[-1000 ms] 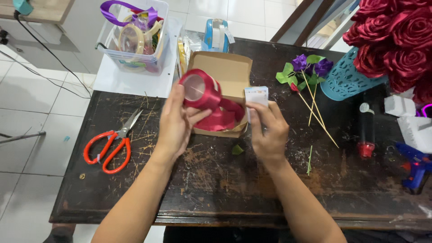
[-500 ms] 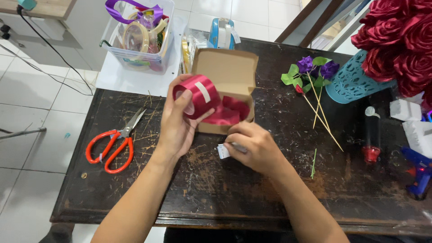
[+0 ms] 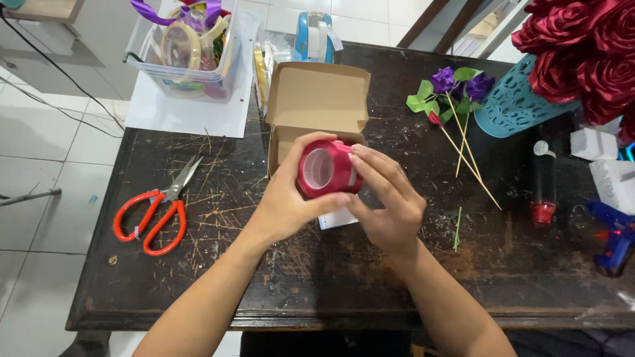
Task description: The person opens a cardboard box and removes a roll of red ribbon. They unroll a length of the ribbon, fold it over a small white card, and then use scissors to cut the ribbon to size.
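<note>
Both hands grasp a glossy red ribbon roll with a pale hollow core: the left hand cups its side and underside, and the right hand lays its fingers across the satin face. The roll is held above the scratched dark wooden table, just in front of an open cardboard box. Orange-handled scissors lie well to the left; purple paper flowers on thin wooden sticks lie to the right.

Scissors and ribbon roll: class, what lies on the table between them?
In the head view, only bare, scratched table lies between the scissors and the ribbon roll, apart from the left hand gripping the roll.
</note>
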